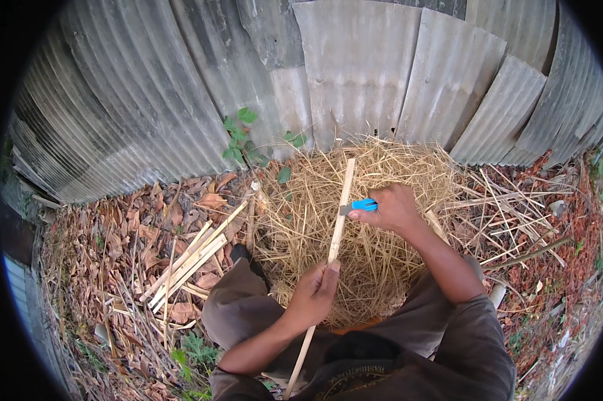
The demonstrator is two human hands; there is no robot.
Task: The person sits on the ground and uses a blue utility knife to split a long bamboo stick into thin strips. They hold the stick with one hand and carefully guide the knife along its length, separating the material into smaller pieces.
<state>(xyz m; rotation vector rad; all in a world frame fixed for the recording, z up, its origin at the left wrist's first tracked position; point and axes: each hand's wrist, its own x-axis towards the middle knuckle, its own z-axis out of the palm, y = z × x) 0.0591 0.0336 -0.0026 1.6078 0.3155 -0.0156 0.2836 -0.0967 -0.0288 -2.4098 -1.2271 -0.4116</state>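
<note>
From my far place I look down through the head camera, and I take my clock from the left hand (313, 294). Its grip is closed around a pale strip (342, 220), with the thumb lying along it. The strip goes up from this hand toward between twelve and one o'clock, above the straw (294, 230), and its lower part goes down between six and seven, close to the body. At between one and two o'clock I have the right hand (395, 208), and its grip is closed on the blue handle of a knife (365, 204). The grey blade reaches across to the strip and appears to touch it; the exact contact is too small for me to tell. Between nine and ten o'clock, several other pale strips (193, 266) lie together on brown leaves (141, 237). At eleven o'clock a green plant (240, 138) stands before the metal fence (361, 60), which curves across twelve. Toward between two and three, thin sticks (505, 215) lie scattered on the ground.
</note>
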